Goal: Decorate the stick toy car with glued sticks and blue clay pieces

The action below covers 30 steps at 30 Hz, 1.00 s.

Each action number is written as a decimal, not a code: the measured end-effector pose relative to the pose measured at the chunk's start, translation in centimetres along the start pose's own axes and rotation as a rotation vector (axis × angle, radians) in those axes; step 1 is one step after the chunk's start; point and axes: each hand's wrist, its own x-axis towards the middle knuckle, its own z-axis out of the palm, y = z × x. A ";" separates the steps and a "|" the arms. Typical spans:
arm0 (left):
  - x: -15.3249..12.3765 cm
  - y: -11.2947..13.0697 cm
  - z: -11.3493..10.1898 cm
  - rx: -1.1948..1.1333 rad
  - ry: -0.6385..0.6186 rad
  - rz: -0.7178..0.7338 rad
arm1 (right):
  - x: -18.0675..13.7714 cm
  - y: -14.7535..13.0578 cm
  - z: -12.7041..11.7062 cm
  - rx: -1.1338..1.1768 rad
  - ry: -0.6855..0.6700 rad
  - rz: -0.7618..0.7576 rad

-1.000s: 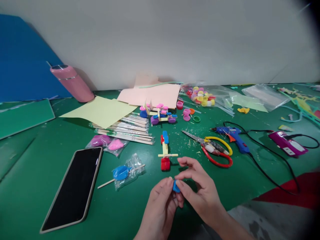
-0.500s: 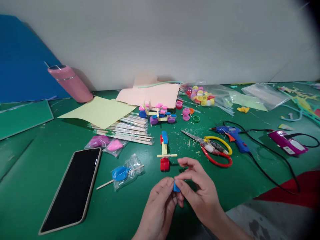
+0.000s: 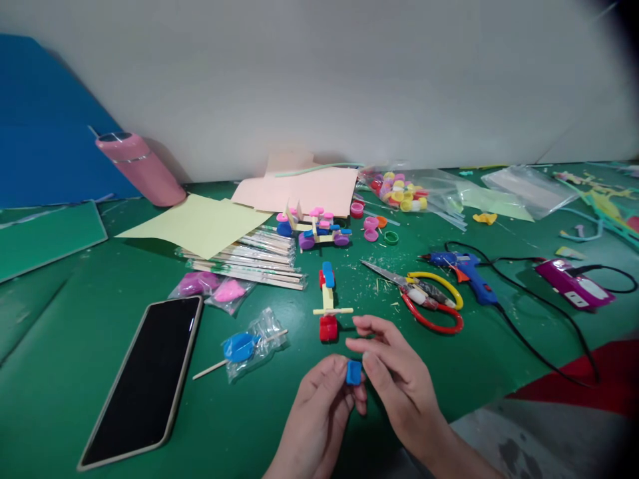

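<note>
Between the thumb and fingers of my left hand (image 3: 322, 406) is a small blue square of modelling clay (image 3: 353, 373), held up above the table. My right hand (image 3: 399, 379) hovers just beside it, fingers apart and curved, with nothing seen in them. Beyond my hands stands a small toy vehicle (image 3: 328, 299) with red wheels, a pale stick body, a crossbar and a blue top piece. To the left, an opened clear bag holds blue clay (image 3: 240, 346), with a thin wooden stick lying along it.
A phone (image 3: 144, 379) lies at left, near bagged pink clay (image 3: 230, 290) and wrapped sticks (image 3: 259, 259). Scissors (image 3: 434, 299), a blue glue gun (image 3: 464, 269) and its cord are at right. More toy vehicles (image 3: 319, 229), bottle caps (image 3: 371, 229) and a pink tumbler (image 3: 142, 166) stand farther back.
My right thumb and fingers have come off the blue clay and spread slightly. The square now shows its flat face more fully, while my left hand keeps hold of it.
</note>
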 end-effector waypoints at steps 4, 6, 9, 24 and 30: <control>0.0 0.0 0.0 -0.024 -0.004 0.009 | 0.1 -0.2 -0.2 0.025 -0.018 0.021; 0.0 0.0 0.1 -0.047 0.013 -0.002 | 0.2 -0.3 -0.1 0.004 -0.025 0.014; -0.1 -0.1 0.2 -0.100 0.044 -0.008 | 0.3 -0.4 0.1 -0.037 -0.007 0.008; -0.1 -0.2 -0.1 -0.230 -0.013 -0.114 | 0.6 -0.3 -0.9 0.189 -0.144 0.093; -0.2 0.0 0.5 -0.192 -0.025 -0.132 | 0.8 -0.2 -1.2 0.255 -0.220 0.089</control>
